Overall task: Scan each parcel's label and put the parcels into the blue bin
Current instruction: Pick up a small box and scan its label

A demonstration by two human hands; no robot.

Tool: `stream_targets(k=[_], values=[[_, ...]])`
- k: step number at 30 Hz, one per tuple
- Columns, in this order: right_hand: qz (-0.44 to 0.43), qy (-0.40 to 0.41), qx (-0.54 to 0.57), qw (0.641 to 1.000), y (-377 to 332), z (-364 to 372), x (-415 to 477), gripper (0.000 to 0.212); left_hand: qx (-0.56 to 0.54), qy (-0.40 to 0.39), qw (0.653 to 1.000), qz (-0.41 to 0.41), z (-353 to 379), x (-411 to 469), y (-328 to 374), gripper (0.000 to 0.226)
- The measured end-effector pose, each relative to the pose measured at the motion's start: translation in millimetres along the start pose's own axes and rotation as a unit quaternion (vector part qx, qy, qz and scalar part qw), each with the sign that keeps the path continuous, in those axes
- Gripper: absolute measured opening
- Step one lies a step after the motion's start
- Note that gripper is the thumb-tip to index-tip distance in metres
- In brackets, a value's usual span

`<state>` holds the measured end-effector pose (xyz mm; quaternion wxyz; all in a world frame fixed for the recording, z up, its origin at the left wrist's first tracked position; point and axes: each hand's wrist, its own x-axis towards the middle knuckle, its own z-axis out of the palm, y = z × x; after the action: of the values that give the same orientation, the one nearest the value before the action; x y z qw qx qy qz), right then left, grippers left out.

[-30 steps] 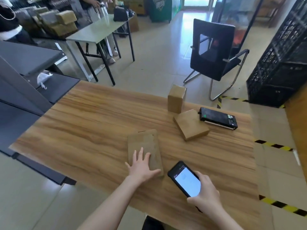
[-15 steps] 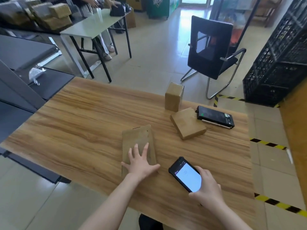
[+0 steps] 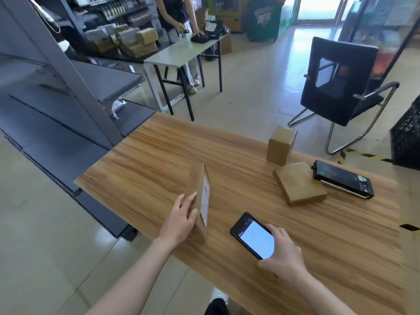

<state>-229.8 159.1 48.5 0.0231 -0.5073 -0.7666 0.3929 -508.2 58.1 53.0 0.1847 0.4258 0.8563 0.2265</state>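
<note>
Tipped up since a second ago, when it lay flat under the palm, the thin cardboard parcel [image 3: 196,183] is now stood on its long edge at about eleven o'clock, near the front of the wood-grain table [image 3: 147,167]. It is steadied by the left hand [image 3: 180,220], whose fingers are laid nearly straight against the plain brown side. A white label [image 3: 205,201] is shown on the opposite face, turned to the right.

The hands are kept well apart. A black handheld scanner [image 3: 254,237] (slab-shaped, its screen lit pale) is gripped at its near end by the right hand [image 3: 284,253], fingers curled round its edges, at one o'clock; whether it touches the tabletop cannot be told.

Farther back, at one to two o'clock, two more matte brown boxes are seen: an upright box [image 3: 280,147] and a flat box [image 3: 298,186] lying just in front of it. A glossy black device [image 3: 343,181], long and rectangular, is laid beside the flat box. A black chair [image 3: 341,87] on bent metal tubing is seen on the tiled floor beyond.
</note>
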Motion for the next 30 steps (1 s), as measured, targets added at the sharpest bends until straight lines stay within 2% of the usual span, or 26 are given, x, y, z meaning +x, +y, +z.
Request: stream_targets(k=[4,8,11,19,24,27,28,30], values=[[-0.016,0.003,-0.023,1.0,-20.2,3.3,13.4,0.104,0.033,-0.012,0.998,-0.044,-13.7,7.4,-11.0,0.079],[-0.022,0.012,-0.031,0.999,-38.9,4.2,31.1,0.103,-0.056,0.003,0.994,-0.095,-29.1,29.7,-32.6,0.074],[-0.015,0.006,-0.051,0.999,-45.6,6.7,41.2,0.102,-0.082,-0.019,0.99,-0.116,-37.0,46.7,-54.9,0.071],[0.036,-0.013,-0.06,0.997,-56.6,21.9,67.6,0.105,-0.087,-0.092,0.988,-0.084,-34.1,115.7,-75.8,0.063],[0.075,0.004,-0.046,0.996,-61.0,16.3,85.6,0.105,0.0,-0.13,0.991,-0.001,-25.2,157.4,-72.5,0.056],[0.109,0.016,-0.039,0.993,-60.0,12.2,93.6,0.106,0.104,-0.091,0.99,0.034,-13.9,161.7,-55.6,0.047],[0.116,0.018,-0.034,0.992,-59.7,11.6,95.6,0.106,0.131,-0.091,0.987,0.03,-6.2,156.5,-49.3,0.054],[0.125,0.02,-0.027,0.992,-61.0,11.4,99.5,0.107,0.171,-0.138,0.976,0.01,11.0,140.8,-40.4,0.09]])
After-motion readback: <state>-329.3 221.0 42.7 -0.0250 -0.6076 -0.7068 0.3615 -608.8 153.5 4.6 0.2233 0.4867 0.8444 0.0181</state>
